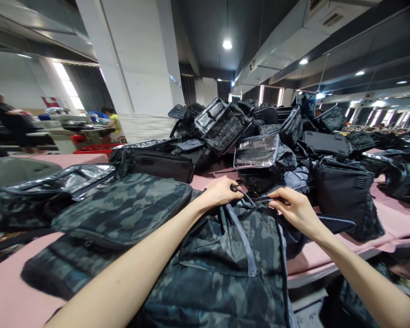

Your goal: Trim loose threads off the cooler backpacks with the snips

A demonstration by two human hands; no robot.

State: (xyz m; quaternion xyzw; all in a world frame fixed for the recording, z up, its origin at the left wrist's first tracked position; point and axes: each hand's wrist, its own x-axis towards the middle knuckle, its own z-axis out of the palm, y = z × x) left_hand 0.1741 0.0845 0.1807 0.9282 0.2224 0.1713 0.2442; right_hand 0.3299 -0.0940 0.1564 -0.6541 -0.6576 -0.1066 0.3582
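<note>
A dark camouflage bag (222,269) lies in front of me on the pink table (7,296). My left hand (222,191) is closed, pinching a small black pull or strap end at the bag's top edge. My right hand (292,209) is closed on the same top edge just to the right, fingers curled over the dark rim. A grey webbing strap (241,241) runs down the bag's front between my forearms.
A flat camouflage case (123,209) lies at the left. A big heap of black and camouflage bags (259,136), some with clear plastic panels, fills the table behind. Two people stand at a bench far left (7,118). The table edge drops off at lower right.
</note>
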